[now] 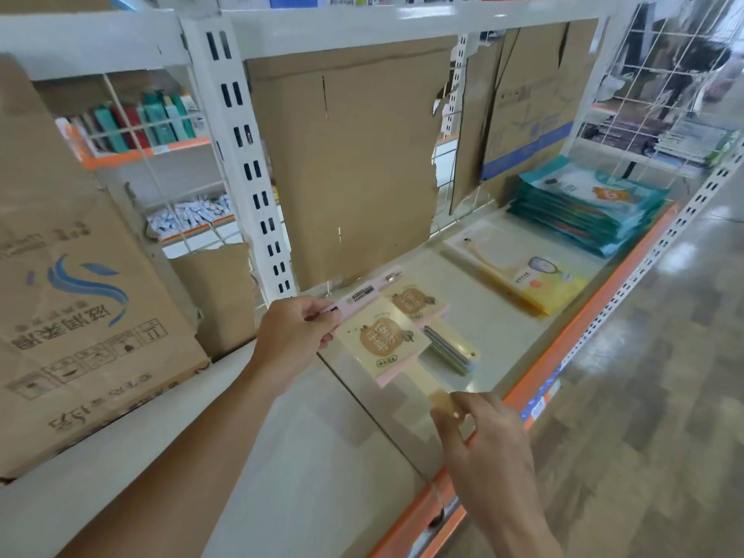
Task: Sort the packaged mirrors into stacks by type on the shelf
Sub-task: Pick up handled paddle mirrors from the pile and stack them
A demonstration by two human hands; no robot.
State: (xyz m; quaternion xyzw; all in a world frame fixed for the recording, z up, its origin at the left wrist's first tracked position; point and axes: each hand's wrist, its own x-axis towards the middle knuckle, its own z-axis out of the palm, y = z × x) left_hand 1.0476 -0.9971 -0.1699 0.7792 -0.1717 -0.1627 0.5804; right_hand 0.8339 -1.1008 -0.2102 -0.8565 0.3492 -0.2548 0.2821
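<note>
A pink handled mirror in a cream printed pack (378,342) hangs just above the white shelf (322,457). My left hand (294,336) pinches its top edge, and my right hand (483,432) grips its handle end. Right behind it lies a stack of the same handled mirrors (418,306), with their handles (453,352) pointing toward the front. Farther right, a clear pack with a yellow card (519,263) lies flat. A pile of teal packs (592,207) sits at the far right.
A large printed cardboard box (68,308) stands on the shelf at the left, beside a white slotted upright (249,163). Torn cardboard (346,163) lines the back. The shelf's orange front edge (563,348) runs along the aisle floor at the right.
</note>
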